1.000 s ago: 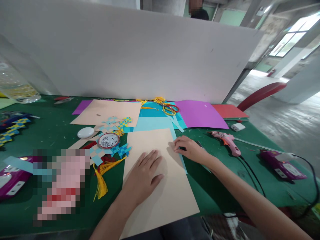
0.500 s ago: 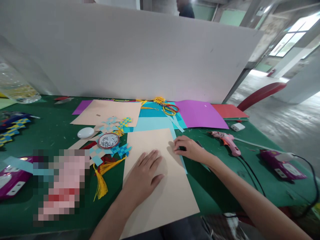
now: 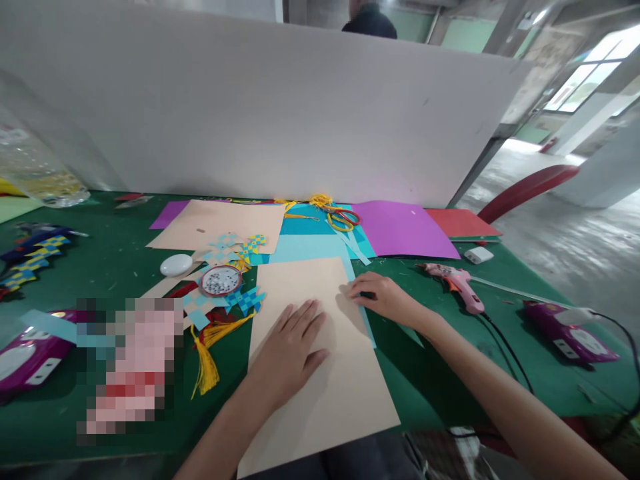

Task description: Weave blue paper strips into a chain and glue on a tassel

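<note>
A large beige sheet of paper (image 3: 325, 413) lies lengthwise in front of me. My left hand (image 3: 295, 340) rests flat on it, with the fingers stretched forward and the thumb out to the side. At the sheet's right edge, my right hand (image 3: 383, 297) has its fingers and thumb bent together in a pinch on the paper; the exact contact at the fingertips is hard to see. A light blue sheet (image 3: 310, 247) lies partly under the far end of the beige one, and a narrow light blue edge shows along its right side.
Left are woven paper ornaments with a yellow tassel (image 3: 206, 367), a round tin of small beads (image 3: 221, 281) and a white lid (image 3: 176, 265). Scissors (image 3: 343, 219) and purple paper (image 3: 405, 230) lie behind. On the right are a pink glue gun (image 3: 457, 287) and a purple power strip (image 3: 570, 333).
Both hands stay almost in place on the beige sheet. The view has shifted slightly, and the person behind the white board shows a little more.
</note>
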`<act>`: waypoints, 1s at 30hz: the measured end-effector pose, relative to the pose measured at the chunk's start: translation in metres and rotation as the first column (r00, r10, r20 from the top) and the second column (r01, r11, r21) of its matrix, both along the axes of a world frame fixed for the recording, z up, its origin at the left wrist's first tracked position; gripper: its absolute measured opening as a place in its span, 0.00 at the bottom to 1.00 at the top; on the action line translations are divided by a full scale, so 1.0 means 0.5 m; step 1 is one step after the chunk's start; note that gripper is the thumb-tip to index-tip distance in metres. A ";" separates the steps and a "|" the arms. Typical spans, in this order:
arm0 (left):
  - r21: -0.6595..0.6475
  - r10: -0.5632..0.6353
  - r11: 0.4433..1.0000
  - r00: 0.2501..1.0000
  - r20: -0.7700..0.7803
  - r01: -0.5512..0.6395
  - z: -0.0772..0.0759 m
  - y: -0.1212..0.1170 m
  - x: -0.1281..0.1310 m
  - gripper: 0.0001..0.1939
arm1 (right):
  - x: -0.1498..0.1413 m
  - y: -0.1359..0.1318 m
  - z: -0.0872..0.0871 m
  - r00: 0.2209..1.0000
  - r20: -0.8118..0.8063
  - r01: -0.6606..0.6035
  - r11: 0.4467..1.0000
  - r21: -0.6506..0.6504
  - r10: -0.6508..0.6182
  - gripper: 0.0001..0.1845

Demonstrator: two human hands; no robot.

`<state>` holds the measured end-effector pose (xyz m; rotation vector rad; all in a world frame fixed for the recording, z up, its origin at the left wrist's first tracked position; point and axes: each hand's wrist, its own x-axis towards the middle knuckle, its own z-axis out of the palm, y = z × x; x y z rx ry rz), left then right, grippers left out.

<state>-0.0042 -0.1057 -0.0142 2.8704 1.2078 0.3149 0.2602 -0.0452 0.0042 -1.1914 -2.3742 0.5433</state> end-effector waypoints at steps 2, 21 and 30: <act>-0.015 -0.016 1.000 1.000 -0.008 0.015 0.005 0.000 -0.002 0.28 | 0.000 -0.003 0.013 0.998 0.065 0.010 1.000 -0.007 -0.010 0.06; 0.005 -0.123 0.992 0.991 0.043 0.123 -0.001 0.033 0.073 0.21 | -0.037 0.018 0.068 0.835 0.501 -0.286 0.957 0.041 0.228 0.06; -0.053 -0.125 0.990 0.991 0.052 0.128 -0.004 0.035 0.073 0.24 | -0.059 0.012 0.057 0.749 0.630 -0.324 0.942 0.083 0.202 0.08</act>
